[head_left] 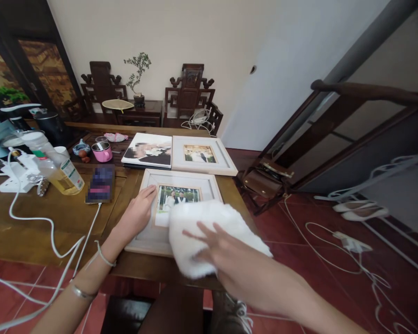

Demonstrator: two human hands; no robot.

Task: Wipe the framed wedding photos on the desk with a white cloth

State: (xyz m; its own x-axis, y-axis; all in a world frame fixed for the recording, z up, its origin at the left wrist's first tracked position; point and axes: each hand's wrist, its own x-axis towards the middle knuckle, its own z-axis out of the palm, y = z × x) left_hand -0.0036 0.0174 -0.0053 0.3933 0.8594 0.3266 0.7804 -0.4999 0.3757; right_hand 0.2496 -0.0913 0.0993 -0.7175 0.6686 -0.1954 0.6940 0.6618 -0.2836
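My left hand (136,214) lies flat with fingers out on the left edge of a white picture frame (181,182) that rests on the wooden table (55,218). My right hand (226,253) is pressed on a white fluffy cloth (202,222), fingers spread, and the cloth covers the lower right part of the frame. The photo inside the frame shows partly above the cloth. Two more framed pictures lie farther back: a frameless print (149,150) and a white frame (202,155).
A phone (101,184) on a white cable, a plastic bottle (61,169), a pink cup (102,151) and a power strip (16,174) lie at the left of the table. Carved chairs and a bonsai stand by the wall. Cables and shoes lie on the red floor at right.
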